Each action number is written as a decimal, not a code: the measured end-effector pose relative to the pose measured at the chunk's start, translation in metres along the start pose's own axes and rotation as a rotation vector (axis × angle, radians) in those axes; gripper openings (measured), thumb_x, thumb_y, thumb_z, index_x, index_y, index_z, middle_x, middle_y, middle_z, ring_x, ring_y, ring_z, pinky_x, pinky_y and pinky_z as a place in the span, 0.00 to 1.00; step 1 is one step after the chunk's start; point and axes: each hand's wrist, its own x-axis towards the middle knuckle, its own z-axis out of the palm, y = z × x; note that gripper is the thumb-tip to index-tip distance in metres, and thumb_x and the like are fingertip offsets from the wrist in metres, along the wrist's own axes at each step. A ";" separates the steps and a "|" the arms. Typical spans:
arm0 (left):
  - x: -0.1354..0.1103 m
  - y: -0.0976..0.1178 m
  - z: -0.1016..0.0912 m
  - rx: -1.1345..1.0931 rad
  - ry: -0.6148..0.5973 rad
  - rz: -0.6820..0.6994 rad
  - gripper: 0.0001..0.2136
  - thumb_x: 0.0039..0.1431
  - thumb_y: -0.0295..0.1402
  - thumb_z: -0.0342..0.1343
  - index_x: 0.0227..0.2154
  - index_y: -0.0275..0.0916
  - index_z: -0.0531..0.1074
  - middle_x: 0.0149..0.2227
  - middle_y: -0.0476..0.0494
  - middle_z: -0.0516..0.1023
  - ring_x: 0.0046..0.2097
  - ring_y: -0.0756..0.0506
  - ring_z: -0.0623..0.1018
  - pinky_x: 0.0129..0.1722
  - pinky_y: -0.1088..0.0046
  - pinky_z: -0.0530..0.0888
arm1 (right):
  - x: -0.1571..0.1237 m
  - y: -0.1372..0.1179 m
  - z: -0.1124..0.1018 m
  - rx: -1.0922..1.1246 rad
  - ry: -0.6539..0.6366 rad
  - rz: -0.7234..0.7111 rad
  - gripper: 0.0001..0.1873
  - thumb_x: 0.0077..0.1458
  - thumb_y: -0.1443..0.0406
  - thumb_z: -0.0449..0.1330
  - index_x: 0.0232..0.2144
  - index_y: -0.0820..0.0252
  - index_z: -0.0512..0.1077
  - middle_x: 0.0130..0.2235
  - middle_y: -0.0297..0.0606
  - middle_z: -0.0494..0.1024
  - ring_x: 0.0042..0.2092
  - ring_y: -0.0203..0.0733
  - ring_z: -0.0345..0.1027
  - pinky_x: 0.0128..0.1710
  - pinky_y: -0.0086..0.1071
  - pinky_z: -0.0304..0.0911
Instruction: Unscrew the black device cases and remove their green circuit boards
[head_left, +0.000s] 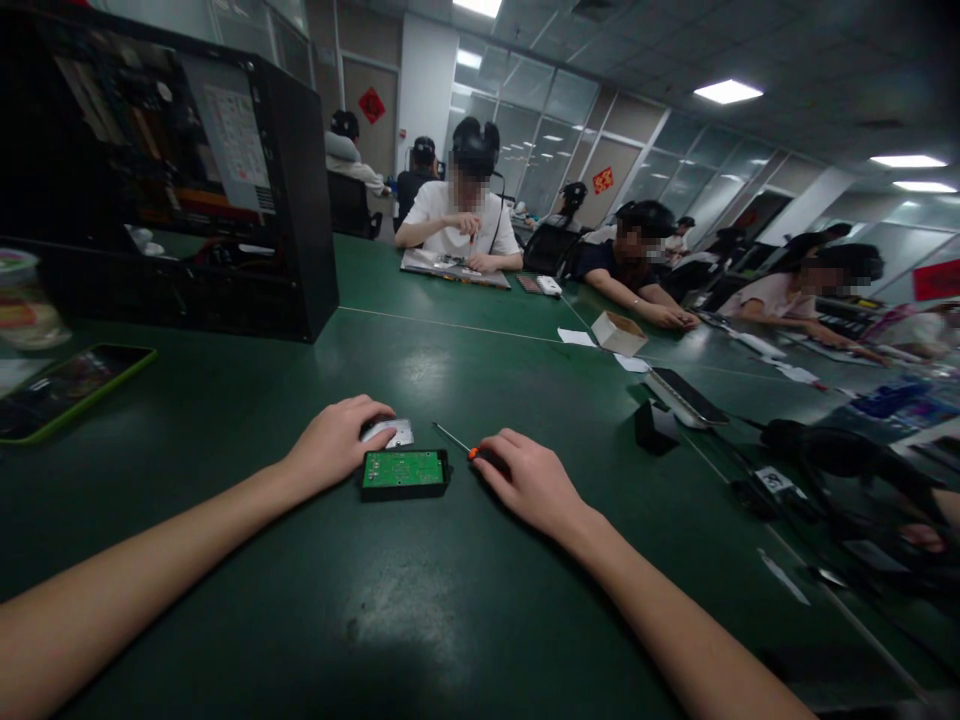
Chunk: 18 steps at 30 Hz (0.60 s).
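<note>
A small black case holding a green circuit board [404,471] lies on the green table [420,620] between my hands. My left hand [334,441] is curled over a grey metal part [393,431] just behind the case's left end. My right hand [526,478] is closed round the orange-and-black handle of a thin screwdriver [455,439], whose shaft points up and left across the table, behind the case.
An open black computer case [180,170] stands at the back left. A phone in a green cover [67,390] lies at the left. A small cardboard box [619,332], another phone [686,395] and black gear sit to the right. Several people work across the table.
</note>
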 end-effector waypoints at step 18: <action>0.003 -0.013 -0.002 -0.009 0.052 -0.055 0.19 0.61 0.51 0.55 0.34 0.40 0.80 0.36 0.41 0.81 0.37 0.40 0.79 0.38 0.65 0.72 | 0.005 -0.076 0.022 -0.103 0.015 -0.239 0.27 0.66 0.51 0.56 0.56 0.65 0.67 0.47 0.47 0.76 0.46 0.52 0.70 0.46 0.44 0.68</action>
